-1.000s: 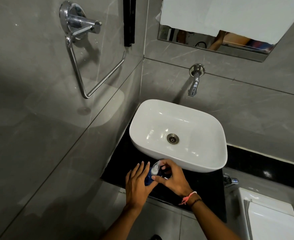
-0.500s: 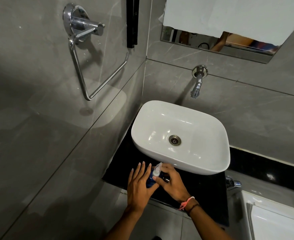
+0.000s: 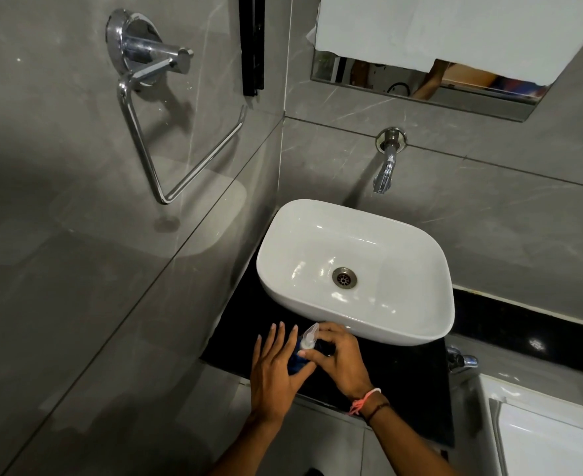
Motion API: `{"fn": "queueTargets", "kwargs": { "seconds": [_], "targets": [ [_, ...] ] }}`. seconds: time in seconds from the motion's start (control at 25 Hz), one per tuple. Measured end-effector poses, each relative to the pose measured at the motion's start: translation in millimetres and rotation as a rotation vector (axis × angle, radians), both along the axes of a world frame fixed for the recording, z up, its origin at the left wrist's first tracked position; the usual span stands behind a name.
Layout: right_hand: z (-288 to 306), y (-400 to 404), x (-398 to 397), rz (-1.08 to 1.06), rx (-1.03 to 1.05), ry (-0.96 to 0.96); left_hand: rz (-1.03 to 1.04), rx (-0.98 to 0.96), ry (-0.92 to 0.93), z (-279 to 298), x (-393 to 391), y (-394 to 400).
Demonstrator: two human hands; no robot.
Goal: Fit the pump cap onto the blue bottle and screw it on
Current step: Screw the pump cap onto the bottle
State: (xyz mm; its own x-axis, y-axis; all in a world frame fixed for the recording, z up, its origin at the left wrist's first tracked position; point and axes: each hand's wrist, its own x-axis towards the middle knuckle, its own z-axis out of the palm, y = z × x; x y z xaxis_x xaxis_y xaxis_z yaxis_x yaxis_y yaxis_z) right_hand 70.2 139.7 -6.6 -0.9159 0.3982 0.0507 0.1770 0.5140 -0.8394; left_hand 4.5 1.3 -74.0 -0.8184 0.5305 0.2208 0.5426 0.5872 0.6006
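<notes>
nothing moved; pump cap [image 3: 308, 339] in right grip [image 3: 339, 359]

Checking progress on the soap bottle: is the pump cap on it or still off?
On: the pump cap sits atop the blue bottle, with the right hand at its collar. How tightly it is screwed, cannot tell.

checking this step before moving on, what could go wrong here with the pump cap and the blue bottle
1. The left hand rests against the blue bottle with fingers spread rather than wrapped round it, so the bottle may spin along as the cap turns.
2. The right hand pinches the pump cap, which looks tilted; it could cross-thread.
3. The bottle stands on the black counter close to its front edge, so a slip could knock it off.
</notes>
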Motion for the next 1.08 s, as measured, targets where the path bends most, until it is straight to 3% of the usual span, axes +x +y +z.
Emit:
{"fn": "queueTargets", "kwargs": {
  "seconds": [0.2, 0.4, 0.64, 0.8, 1.0, 1.08],
  "targets": [
    [-4.6, -1.1, 3.2, 0.064, 0.018, 0.024, -0.006, -0.008, 0.001, 1.9, 1.2, -0.6],
    [-4.5, -3.9, 2.7, -0.001, 0.235, 0.025, -0.007, -0.022, 0.005, 5.4, 0.1, -0.6],
    [-8.7, 0.1, 9.0, 0.11, 0.18, 0.023, -0.009, -0.02, 0.004, 6.8, 1.0, -1.6],
    [-6.7, 0.0, 6.4, 0.057, 0.348, 0.003, -0.01, -0.029, 0.014, 6.5, 0.1, -2.3],
    [-5.8, 5.2, 6.4, 0.132, 0.262, 0.014, -0.01, -0.054, 0.013, 5.0, -0.4, -2.6],
    [-4.6, 4.0, 4.7, 0.12, 0.331, 0.013, -0.006, -0.052, 0.008, 4.5, 0.0, -2.7]
  ]
}}
